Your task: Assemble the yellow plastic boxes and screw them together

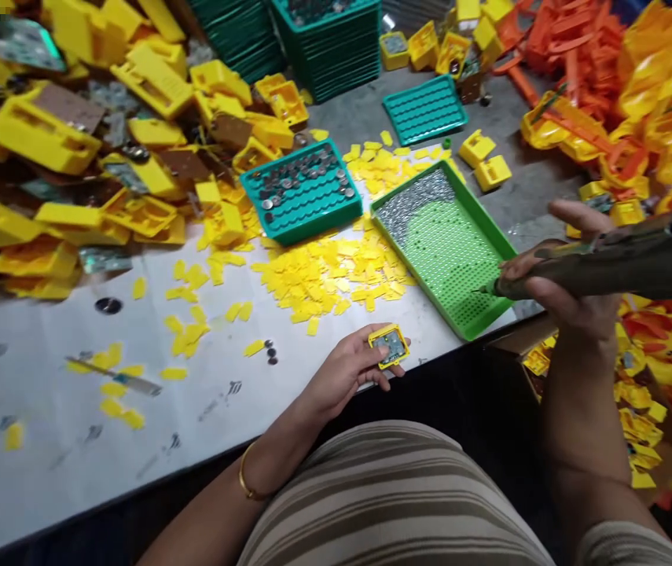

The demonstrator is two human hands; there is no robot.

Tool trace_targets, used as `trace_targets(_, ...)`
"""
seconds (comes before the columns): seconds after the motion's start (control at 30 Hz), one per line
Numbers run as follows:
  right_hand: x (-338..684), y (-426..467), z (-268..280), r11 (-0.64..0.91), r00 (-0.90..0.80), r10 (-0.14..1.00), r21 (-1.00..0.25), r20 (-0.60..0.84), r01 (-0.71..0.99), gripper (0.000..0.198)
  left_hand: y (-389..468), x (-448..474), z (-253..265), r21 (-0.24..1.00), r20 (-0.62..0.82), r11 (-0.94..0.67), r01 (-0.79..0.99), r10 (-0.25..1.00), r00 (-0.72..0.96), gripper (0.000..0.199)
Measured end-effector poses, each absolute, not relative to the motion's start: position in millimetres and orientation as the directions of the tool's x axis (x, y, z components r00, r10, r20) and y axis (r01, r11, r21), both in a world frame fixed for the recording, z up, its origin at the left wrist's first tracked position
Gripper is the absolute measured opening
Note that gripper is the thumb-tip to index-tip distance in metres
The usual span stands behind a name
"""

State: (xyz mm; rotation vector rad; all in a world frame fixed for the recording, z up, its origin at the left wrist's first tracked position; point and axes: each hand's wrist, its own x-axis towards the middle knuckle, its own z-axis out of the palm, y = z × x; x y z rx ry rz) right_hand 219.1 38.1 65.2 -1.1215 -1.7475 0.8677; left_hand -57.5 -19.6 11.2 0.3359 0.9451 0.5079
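Near the table's front edge my left hand [354,367] grips a small yellow plastic case [397,360] with a circuit board inside, the thumb pressing on the board. My right hand [577,291] is wrapped round a dark electric screwdriver [630,255], held roughly level. Its bit points left, over the near end of a green perforated tray [437,292]. Small silver screws [415,206] lie heaped at the tray's far end. The tool hides part of my right hand.
Loose yellow tabs [336,271] cover the table's middle. Behind them stands a teal tray [312,218] of button cells. Yellow cases [152,86] pile up at left, orange parts [577,47] at far right. A loose screwdriver [135,383] lies at left.
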Motion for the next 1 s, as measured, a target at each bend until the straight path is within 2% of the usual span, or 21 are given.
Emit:
trace_targets(0.07,220,48,66,0.365,-0.22,0.922,-0.901,0.317,0.233,0.042,-15,-49,13,0.494,-0.68,0.835,-0.242,0.544,0.491,0.041)
trace_targets(0.13,212,53,63,0.372,-0.079,0.928,-0.907,0.364,0.195,0.031,-10,-39,15,0.507,-0.673,0.83,-0.234,0.55,0.494,0.041)
trace_targets(0.17,206,54,61,0.377,0.008,0.922,-0.904,0.387,0.202,0.033,-8,-35,15,0.511,-0.673,0.828,-0.23,0.552,0.493,0.04)
trace_targets(0.27,186,53,54,0.29,0.17,0.909,-0.869,0.381,0.401,0.047,-3,-23,15,0.506,-0.689,0.836,-0.215,0.541,0.482,0.035)
trace_targets(0.37,171,54,47,0.2,0.195,0.912,-0.804,0.362,0.56,0.054,0,-16,14,0.484,-0.714,0.85,-0.208,0.522,0.466,0.031)
trace_targets(0.5,161,61,38,0.274,0.17,0.893,-0.804,0.416,0.528,0.057,2,-16,13,0.465,-0.713,0.859,-0.215,0.508,0.483,0.033)
trace_targets(0.63,157,66,35,0.252,0.179,0.901,-0.811,0.396,0.528,0.053,3,-18,13,0.454,-0.711,0.865,-0.214,0.496,0.498,0.034)
trace_targets(0.73,156,66,35,0.276,0.208,0.889,-0.84,0.408,0.468,0.043,3,-19,13,0.453,-0.713,0.867,-0.209,0.493,0.499,0.034)
trace_targets(0.83,154,68,32,0.382,0.245,0.85,-0.865,0.467,0.324,0.031,3,-19,12,0.464,-0.714,0.866,-0.187,0.49,0.5,0.033)
trace_targets(1.0,151,73,24,0.459,0.272,0.826,-0.869,0.493,0.184,0.027,4,-18,11,0.474,-0.712,0.862,-0.178,0.494,0.498,0.033)
